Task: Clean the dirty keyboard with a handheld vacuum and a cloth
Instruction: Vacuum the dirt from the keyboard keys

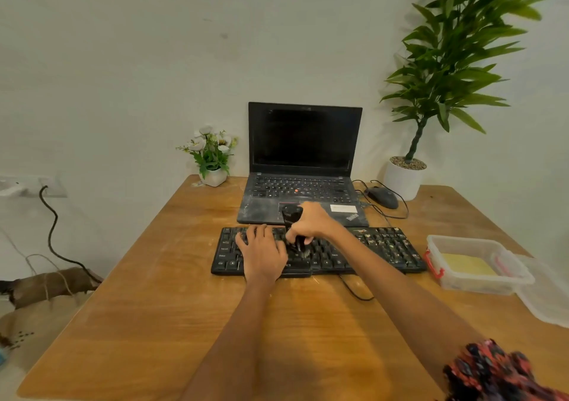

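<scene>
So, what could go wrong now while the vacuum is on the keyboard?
1. The right hand holds the handheld vacuum nozzle-down on the keyboard; hard pressure may lift a keycap.
2. The left hand lies flat on the keys; if it lets go, the keyboard may slide on the table.
3. Dust may blow onto the laptop just behind.
</scene>
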